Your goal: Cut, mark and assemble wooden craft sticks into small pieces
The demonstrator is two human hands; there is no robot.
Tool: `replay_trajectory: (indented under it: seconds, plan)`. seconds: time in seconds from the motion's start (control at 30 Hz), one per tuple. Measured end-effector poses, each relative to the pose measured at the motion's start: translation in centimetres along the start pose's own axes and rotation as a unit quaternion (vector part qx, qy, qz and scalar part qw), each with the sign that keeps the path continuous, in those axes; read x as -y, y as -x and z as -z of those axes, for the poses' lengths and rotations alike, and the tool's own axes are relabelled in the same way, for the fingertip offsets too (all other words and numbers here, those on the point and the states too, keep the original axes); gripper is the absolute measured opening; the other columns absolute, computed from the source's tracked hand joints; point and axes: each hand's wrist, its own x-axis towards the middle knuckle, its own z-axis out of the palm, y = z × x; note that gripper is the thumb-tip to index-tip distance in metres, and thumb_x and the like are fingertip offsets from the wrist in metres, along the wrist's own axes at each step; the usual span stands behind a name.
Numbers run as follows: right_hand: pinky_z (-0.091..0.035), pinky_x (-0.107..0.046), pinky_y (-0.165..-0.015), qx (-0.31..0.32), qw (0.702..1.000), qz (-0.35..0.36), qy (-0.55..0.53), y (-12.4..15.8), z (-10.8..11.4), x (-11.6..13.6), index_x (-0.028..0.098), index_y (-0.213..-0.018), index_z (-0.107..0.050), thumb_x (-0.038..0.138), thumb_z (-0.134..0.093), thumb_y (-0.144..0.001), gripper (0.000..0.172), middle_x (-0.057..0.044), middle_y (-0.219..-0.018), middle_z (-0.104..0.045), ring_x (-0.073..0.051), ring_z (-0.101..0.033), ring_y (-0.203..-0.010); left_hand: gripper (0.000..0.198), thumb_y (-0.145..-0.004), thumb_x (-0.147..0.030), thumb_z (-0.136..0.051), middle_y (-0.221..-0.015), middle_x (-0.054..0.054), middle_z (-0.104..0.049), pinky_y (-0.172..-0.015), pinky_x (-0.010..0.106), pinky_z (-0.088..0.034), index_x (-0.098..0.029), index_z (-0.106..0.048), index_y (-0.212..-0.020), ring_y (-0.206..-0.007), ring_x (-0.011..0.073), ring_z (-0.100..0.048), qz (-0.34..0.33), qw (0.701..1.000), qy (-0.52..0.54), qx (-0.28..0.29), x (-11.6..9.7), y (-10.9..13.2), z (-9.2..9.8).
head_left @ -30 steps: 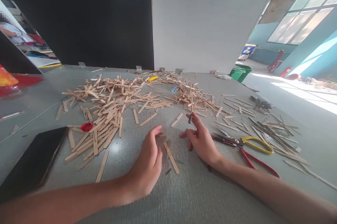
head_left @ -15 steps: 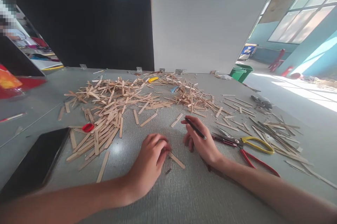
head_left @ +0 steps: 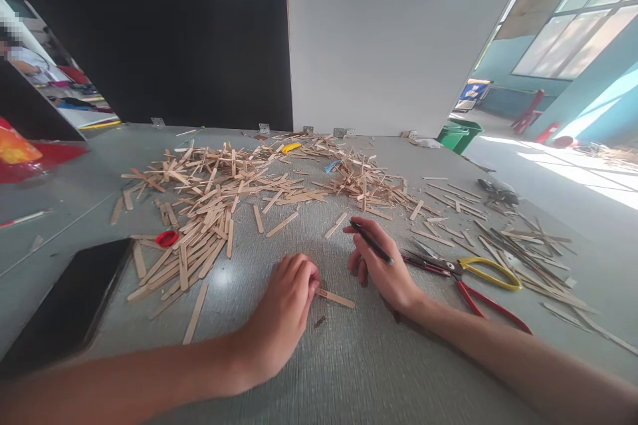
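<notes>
Two bare hands rested on the grey textured bench (head_left: pixel 349 372). The left hand (head_left: pixel 284 308) had its fingers curled closed, pinching one end of a flat pale wooden stick (head_left: pixel 335 298) that lay on the bench between the hands. The right hand (head_left: pixel 383 265) gripped a thin dark pen (head_left: pixel 371 243), apparently between thumb and forefinger, its other fingers folded under. Just right of that hand lay yellow-and-red-handled scissors (head_left: pixel 478 279). A wide heap of similar wooden sticks (head_left: pixel 224 192) spread beyond the hands, with a small red round cap (head_left: pixel 166 238) and a black flat slab (head_left: pixel 64 298) to the left.
</notes>
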Motion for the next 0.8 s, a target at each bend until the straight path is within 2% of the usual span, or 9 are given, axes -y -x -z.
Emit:
replay_trajectory:
  seconds: [0.1,0.23,0.37,0.5,0.6,0.7,0.8]
  plan:
    - [-0.049,-0.021,-0.038,0.001,1.0,0.001,-0.002,0.0,0.0,0.1,0.026,-0.132,-0.053,0.053,-0.056,-0.1,0.042,-0.011,-0.133,-0.06,-0.009,-0.062,-0.058,0.03,-0.095,0.002,-0.039,-0.1,0.005,-0.06,-0.082,0.041,-0.048,-0.022,-0.057,-0.099,-0.092,0.0246,-0.056,-0.038,0.997,-0.053,0.044,0.3,-0.2,0.6]
    - [-0.049,-0.021,-0.038,0.007,1.0,-0.001,-0.005,0.0,0.0,0.1,0.026,-0.131,-0.053,0.051,-0.055,-0.1,0.041,-0.011,-0.134,-0.06,-0.008,-0.062,-0.058,0.031,-0.089,0.004,-0.043,-0.086,0.003,-0.059,-0.071,0.038,-0.044,-0.022,-0.055,-0.08,-0.078,0.0233,-0.055,-0.079,0.987,-0.111,0.085,0.8,-0.6,1.7]
    - [-0.049,-0.022,-0.038,0.006,1.0,-0.004,-0.004,0.0,0.0,0.2,0.026,-0.131,-0.054,0.053,-0.056,-0.099,0.042,-0.011,-0.133,-0.06,-0.009,-0.063,-0.058,0.026,-0.087,0.003,-0.043,-0.089,0.004,-0.058,-0.067,0.036,-0.041,-0.022,-0.052,-0.084,-0.077,0.0225,-0.056,-0.055,0.986,-0.081,0.138,0.9,-0.6,2.6]
    - [-0.049,-0.022,-0.039,0.009,1.0,-0.006,-0.009,0.0,0.0,0.3,0.026,-0.13,-0.054,0.052,-0.056,-0.1,0.04,-0.011,-0.132,-0.061,-0.009,-0.063,-0.059,0.031,-0.082,0.005,-0.042,-0.098,0.005,-0.059,-0.071,0.035,-0.043,-0.02,-0.055,-0.095,-0.083,0.0224,-0.059,-0.016,0.979,-0.032,0.199,0.7,-0.8,3.5]
    - [-0.049,-0.022,-0.039,0.007,1.0,-0.006,-0.007,0.0,0.0,0.3,0.026,-0.13,-0.054,0.052,-0.057,-0.099,0.04,-0.011,-0.131,-0.061,-0.009,-0.063,-0.059,0.03,-0.081,0.005,-0.041,-0.098,0.005,-0.057,-0.073,0.035,-0.043,-0.02,-0.053,-0.093,-0.085,0.0224,-0.059,-0.009,0.973,-0.021,0.229,0.5,-0.9,4.0]
    - [-0.048,-0.022,-0.038,0.007,1.0,-0.005,-0.005,0.0,0.0,0.3,0.026,-0.131,-0.054,0.052,-0.056,-0.1,0.04,-0.011,-0.132,-0.06,-0.009,-0.062,-0.058,0.03,-0.08,0.005,-0.041,-0.098,0.004,-0.057,-0.071,0.033,-0.043,-0.021,-0.05,-0.092,-0.081,0.0204,-0.058,-0.011,0.972,-0.002,0.234,0.2,-0.8,3.8]
    - [-0.048,-0.021,-0.038,0.012,1.0,0.001,-0.005,0.0,0.0,0.2,0.026,-0.131,-0.053,0.051,-0.056,-0.101,0.039,-0.011,-0.133,-0.06,-0.009,-0.062,-0.059,0.029,-0.078,0.004,-0.044,-0.098,0.005,-0.058,-0.07,0.032,-0.044,-0.021,-0.053,-0.091,-0.08,0.0205,-0.058,-0.027,0.974,-0.004,0.223,0.0,-0.8,3.4]
